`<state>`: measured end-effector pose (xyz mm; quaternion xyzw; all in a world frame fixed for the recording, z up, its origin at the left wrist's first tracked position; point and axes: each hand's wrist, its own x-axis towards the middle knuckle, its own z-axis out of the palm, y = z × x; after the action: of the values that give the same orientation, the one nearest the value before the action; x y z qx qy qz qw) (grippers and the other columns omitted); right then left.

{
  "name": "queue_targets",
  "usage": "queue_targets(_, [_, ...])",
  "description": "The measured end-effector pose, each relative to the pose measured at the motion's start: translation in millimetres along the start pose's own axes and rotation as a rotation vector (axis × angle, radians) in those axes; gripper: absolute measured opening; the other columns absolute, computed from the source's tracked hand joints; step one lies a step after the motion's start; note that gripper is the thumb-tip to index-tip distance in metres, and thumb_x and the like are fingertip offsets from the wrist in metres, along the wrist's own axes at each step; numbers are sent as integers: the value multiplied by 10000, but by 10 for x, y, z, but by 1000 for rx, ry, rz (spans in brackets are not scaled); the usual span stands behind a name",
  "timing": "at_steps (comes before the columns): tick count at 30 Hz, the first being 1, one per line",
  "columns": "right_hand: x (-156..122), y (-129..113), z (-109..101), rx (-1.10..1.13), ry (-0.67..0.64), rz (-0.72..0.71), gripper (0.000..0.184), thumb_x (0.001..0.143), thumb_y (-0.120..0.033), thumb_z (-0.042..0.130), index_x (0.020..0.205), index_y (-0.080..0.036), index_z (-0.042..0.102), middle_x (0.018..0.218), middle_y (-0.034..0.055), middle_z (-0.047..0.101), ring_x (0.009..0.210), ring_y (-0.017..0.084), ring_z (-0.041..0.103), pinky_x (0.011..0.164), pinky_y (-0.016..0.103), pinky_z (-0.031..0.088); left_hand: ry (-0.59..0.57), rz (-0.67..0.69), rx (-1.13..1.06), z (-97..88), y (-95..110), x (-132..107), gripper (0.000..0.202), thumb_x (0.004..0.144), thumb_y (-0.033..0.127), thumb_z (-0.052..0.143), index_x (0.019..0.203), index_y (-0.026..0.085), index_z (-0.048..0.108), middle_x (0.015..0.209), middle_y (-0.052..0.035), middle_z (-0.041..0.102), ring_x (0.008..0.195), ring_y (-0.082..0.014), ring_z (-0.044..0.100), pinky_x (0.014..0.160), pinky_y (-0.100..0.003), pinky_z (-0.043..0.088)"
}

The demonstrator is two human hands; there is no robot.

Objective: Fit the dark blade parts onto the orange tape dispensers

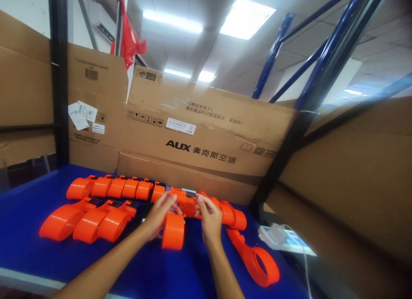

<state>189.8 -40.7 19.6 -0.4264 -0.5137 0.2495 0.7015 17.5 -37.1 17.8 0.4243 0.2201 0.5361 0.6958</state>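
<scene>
My left hand (161, 215) is closed on a bright orange strap (174, 232), whose coiled part hangs below the fingers. Beside it, my right hand (210, 213) has thumb and fingers pinched together; what they hold, if anything, I cannot make out. A small silvery piece (189, 191) shows just above and between the hands; I cannot tell whether either one touches it. Behind the hands, more orange rolled straps (227, 213) overlap in a row. A loosely looped orange strap (257, 264) lies to the right of my right forearm.
Several rolled straps with dark ends (116, 187) line the back left of the blue tabletop (144, 273), with more (86, 224) in front. Cardboard panels (206, 136) wall the back. Blue rack posts (296, 106) and a white power strip (283, 239) with a cable stand right.
</scene>
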Motion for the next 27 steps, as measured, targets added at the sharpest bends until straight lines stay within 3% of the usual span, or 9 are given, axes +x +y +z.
queue_targets(9, [-78,-40,70,-79,-166,-101,291,829,-473,683,859,-192,753,742,23,640,479,100,454,444,244,391,-58,36,162,-65,-38,-5,522,812,560,663,1147,176,549,655,-27,687,489,-161,623,510,-240,459])
queue_targets(13, [-88,-49,95,-114,-204,-117,298,837,-458,679,967,-206,767,824,37,667,487,96,459,455,248,393,-64,28,147,-50,-21,-11,498,813,538,677,1139,179,563,663,-28,693,486,-154,622,500,-229,456])
queue_targets(18, [-132,-26,129,-185,-226,-107,319,884,-460,616,1027,-208,750,782,37,699,559,147,565,519,263,459,39,-37,-27,-71,111,25,427,766,553,706,901,163,597,603,-24,669,462,-191,640,463,-269,494])
queue_targets(20, [-189,-22,164,-295,-375,-163,245,888,-402,617,986,-224,756,815,46,724,672,185,629,618,286,504,92,-66,-112,-128,179,48,428,789,573,667,788,153,587,550,-30,645,434,-187,626,452,-277,505])
queue_targets(24, [-344,-28,272,-533,-795,-288,171,883,-239,610,979,-259,749,946,43,729,833,198,664,745,284,507,142,-118,-282,-263,285,90,475,840,607,582,698,155,565,519,-41,628,441,-176,636,440,-251,505])
queue_targets(27, [-430,-16,354,-637,-844,-326,151,879,-220,617,952,-261,742,1024,41,716,913,200,667,778,268,498,163,-129,-345,-308,307,107,470,842,613,579,703,164,561,518,-24,618,441,-172,641,455,-256,523])
